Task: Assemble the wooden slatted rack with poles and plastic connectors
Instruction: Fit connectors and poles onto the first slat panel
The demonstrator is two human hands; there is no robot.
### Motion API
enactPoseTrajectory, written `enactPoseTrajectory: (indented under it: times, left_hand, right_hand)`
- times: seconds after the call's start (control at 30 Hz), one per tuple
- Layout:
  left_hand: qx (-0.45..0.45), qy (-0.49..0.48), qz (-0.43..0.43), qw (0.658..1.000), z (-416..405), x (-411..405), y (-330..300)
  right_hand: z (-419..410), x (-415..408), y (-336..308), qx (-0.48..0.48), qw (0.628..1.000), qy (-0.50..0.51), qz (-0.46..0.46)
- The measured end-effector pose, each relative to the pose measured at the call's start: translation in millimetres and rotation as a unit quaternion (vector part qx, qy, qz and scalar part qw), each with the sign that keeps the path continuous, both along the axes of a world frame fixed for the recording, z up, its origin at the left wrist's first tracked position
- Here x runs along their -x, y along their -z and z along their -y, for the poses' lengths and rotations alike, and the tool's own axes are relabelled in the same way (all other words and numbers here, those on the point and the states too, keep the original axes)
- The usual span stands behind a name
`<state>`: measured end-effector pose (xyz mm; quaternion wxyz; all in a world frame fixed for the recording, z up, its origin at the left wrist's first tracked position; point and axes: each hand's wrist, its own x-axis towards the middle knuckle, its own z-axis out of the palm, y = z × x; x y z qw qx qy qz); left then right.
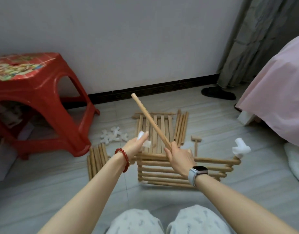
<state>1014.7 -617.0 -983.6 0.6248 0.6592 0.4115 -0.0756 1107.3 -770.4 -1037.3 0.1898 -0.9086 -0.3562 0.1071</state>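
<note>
My right hand (179, 157) grips a long wooden pole (149, 119) at its lower end; the pole slants up and to the left. My left hand (136, 145) holds a white plastic connector (144, 141) just left of the pole's lower end. Under both hands a stack of long poles (170, 173) lies crosswise on the floor, and a white connector (240, 147) sits on the right end of one of them. Behind it lies a wooden slatted panel (155, 130). Several loose white connectors (114, 135) lie on the floor to the left.
A red plastic stool (35, 102) stands at the left. Bundles of shorter poles lie at the left (96, 160) and behind the panel (181, 127). A small wooden mallet (196, 142) lies right of the panel. A pink-covered bed (280, 90) and a slipper (218, 94) are at the right.
</note>
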Motion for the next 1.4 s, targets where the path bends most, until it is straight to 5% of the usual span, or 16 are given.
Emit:
enactPoseTrajectory:
  times: [0.1,0.33,0.5,0.6,0.7,0.87,1.0,1.4]
  left_hand:
    - [-0.071,-0.015,0.056,0.996,-7.4,4.4,22.3]
    - [-0.099,-0.035,0.124,0.987,-12.8,1.8,48.6]
    - [-0.127,0.007,0.094,0.987,-16.1,-3.5,53.2]
    - [-0.174,0.015,0.082,0.981,-15.6,-5.9,49.8]
    - [-0.182,-0.016,0.091,0.979,-11.5,-7.1,50.2]
    - [-0.181,-0.053,0.119,0.975,-4.7,-6.4,51.6]
    - [-0.120,-0.087,0.147,0.978,-3.9,-6.3,48.6]
    - [-0.148,0.011,0.118,0.982,-21.3,8.2,51.0]
  right_hand:
    - [-5.6,0.1,5.9,0.002,0.999,-0.020,-0.034]
    - [12.3,-22.0,-14.6,-0.331,0.916,0.066,-0.215]
    - [11.2,-47.4,-60.3,-0.356,0.868,0.100,-0.330]
    - [5.2,-49.9,-81.3,-0.305,0.921,0.054,-0.238]
    - [14.0,-45.0,-88.4,-0.135,0.986,-0.065,-0.069]
    - [48.8,-29.0,-65.3,0.103,0.976,-0.151,0.115]
    - [54.2,-28.7,-48.6,0.127,0.964,-0.139,0.188]
    - [32.8,-17.8,-40.1,0.053,0.946,-0.224,0.230]
